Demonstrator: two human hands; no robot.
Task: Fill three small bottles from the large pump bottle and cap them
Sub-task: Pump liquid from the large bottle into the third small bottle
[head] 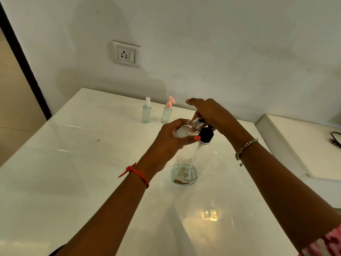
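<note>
White counter [73, 163] — left hand [171, 141] grips tilted small bottle [188, 128]; right hand [212, 113] covers large pump bottle [184, 172] top — grip unclear.

Mid-frame, the large pump bottle [184, 172] stands on the table [73, 163]; a small bottle [186, 129] lies in the left hand [169, 143] just above it. Further up and left, a spray bottle [146, 112] stands just left of a pump-top bottle [167, 113].

Three small clear bottles: one white-capped spray bottle [146, 112], one pink-pump bottle [167, 113], one uncapped bottle [190, 126]. One large pump bottle [184, 171] with a black head. Two hands: left hand [169, 143], right hand [212, 115]. One table [73, 163]. One wall socket [126, 53]. Two wristbands: red thread [140, 175], silver bracelet [245, 147].
</note>
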